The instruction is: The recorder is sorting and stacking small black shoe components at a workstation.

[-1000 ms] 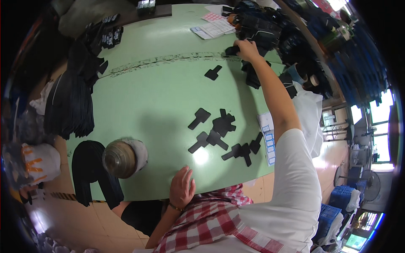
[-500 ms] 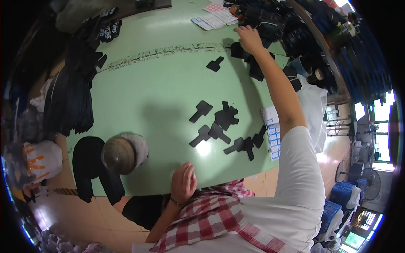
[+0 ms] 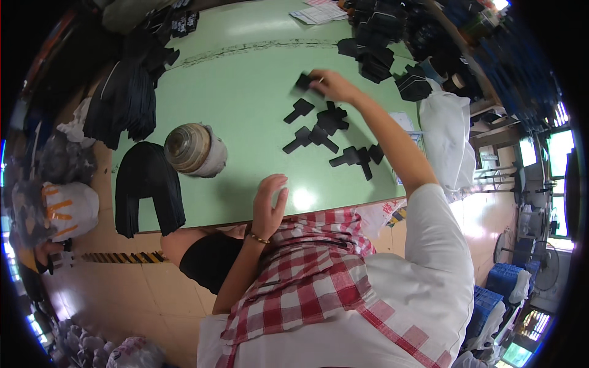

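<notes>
My right hand [image 3: 328, 84] is over the far middle of the green table [image 3: 245, 92], fingers closed on a small flat black tab-shaped piece [image 3: 303, 82], slightly blurred. Just nearer lies a loose group of similar black pieces, among them a single one [image 3: 299, 110], an overlapping cluster [image 3: 332, 119] and another bunch [image 3: 353, 157] to the right. At the table's near edge my left hand [image 3: 269, 199] rests with nothing in it, its thumb apart from the fingers.
A stack of black U-shaped pieces [image 3: 146, 165] hangs over the near left edge beside a round brownish jar-like object [image 3: 187, 149] with a pale wrap. Black bundles [image 3: 126, 101] lie farther left. Black stacks [image 3: 374, 61], papers [image 3: 319, 13] and a white bag [image 3: 446, 138] line the far and right sides.
My right hand has come back from the black stacks at the far right to the lone black piece, now in its fingers. My left hand's thumb has parted from its fingers. The view has shifted.
</notes>
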`<state>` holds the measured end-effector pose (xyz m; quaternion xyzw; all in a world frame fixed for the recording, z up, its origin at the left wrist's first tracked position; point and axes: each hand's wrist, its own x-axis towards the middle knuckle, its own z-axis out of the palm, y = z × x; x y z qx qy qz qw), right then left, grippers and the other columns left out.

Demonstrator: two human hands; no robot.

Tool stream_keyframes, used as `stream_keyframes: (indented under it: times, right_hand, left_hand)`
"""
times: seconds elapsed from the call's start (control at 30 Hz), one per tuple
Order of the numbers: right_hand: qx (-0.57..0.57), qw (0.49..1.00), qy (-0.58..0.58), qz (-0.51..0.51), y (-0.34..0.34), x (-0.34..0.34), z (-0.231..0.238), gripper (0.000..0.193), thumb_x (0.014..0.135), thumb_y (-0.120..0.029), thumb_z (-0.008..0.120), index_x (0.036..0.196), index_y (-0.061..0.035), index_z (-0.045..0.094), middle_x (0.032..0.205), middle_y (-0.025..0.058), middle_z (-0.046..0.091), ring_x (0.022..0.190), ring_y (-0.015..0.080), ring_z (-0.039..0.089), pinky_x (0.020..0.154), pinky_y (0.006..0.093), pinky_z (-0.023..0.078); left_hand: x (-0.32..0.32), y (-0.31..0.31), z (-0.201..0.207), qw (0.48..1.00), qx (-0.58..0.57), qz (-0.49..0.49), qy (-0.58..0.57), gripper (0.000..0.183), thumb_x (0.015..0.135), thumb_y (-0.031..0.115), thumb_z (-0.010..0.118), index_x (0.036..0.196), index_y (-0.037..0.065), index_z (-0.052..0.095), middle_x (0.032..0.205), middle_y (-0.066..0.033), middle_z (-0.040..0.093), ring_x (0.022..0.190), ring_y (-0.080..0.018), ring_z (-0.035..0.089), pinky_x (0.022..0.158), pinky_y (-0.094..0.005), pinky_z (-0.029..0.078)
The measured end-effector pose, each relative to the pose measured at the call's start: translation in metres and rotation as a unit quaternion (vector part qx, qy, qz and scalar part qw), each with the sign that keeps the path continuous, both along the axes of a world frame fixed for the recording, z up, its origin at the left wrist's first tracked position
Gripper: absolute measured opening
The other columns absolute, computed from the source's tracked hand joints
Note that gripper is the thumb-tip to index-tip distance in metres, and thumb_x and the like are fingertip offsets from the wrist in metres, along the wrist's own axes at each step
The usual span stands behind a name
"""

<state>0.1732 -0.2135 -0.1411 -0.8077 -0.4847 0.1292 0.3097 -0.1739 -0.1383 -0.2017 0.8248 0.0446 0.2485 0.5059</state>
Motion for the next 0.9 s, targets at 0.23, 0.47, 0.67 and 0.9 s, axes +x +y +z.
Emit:
stream_keyframes:
  times: [0.23,0.47,0.67,0.9]
  right_hand:
    - [-0.162,0.906,0.258,0.295,-0.050,-0.181,0.050,0.021,0.086,-0.016,0.059,0.103,-0.0027,0.059,0.084,0.0075,0.063,0.081,0.0183,0.060,0.073,0.0331,0.047]
    - [0.054,0.991,-0.115,0.031,-0.018,-0.115,-0.020,0.033,0.078,-0.003,0.057,0.110,-0.0059,0.057,0.114,0.0133,0.056,0.112,0.0318,0.049,0.095,0.0411,0.041]
    - [0.022,0.985,-0.165,-0.043,-0.001,-0.085,-0.045,0.040,0.076,-0.006,0.062,0.116,-0.0079,0.055,0.116,0.0132,0.054,0.107,0.0331,0.051,0.094,0.0411,0.041]
    - [0.066,0.990,-0.041,-0.115,-0.006,-0.129,-0.010,0.018,0.078,-0.013,0.067,0.086,-0.0005,0.057,0.078,0.0153,0.058,0.069,0.0289,0.058,0.064,0.0364,0.046]
  left_hand:
    - [0.007,0.011,0.027,0.613,-0.667,-0.332,0.264,0.084,0.090,0.065,0.011,0.127,-0.004,0.041,0.102,-0.0230,0.061,0.084,-0.0262,0.064,0.072,-0.0323,0.052]
    - [0.000,0.006,0.001,0.675,-0.691,-0.240,0.101,0.042,0.096,0.020,0.036,0.131,-0.003,0.036,0.119,-0.0220,0.052,0.103,-0.0280,0.055,0.091,-0.0377,0.044]
    - [0.000,0.008,0.002,0.628,-0.761,-0.164,0.002,0.045,0.095,0.017,0.037,0.135,-0.001,0.032,0.127,-0.0152,0.047,0.125,-0.0279,0.040,0.106,-0.0402,0.032]
    - [-0.002,0.009,-0.007,0.641,-0.750,-0.159,-0.042,0.047,0.098,0.029,0.035,0.136,0.001,0.033,0.127,-0.0111,0.047,0.125,-0.0240,0.039,0.106,-0.0398,0.031]
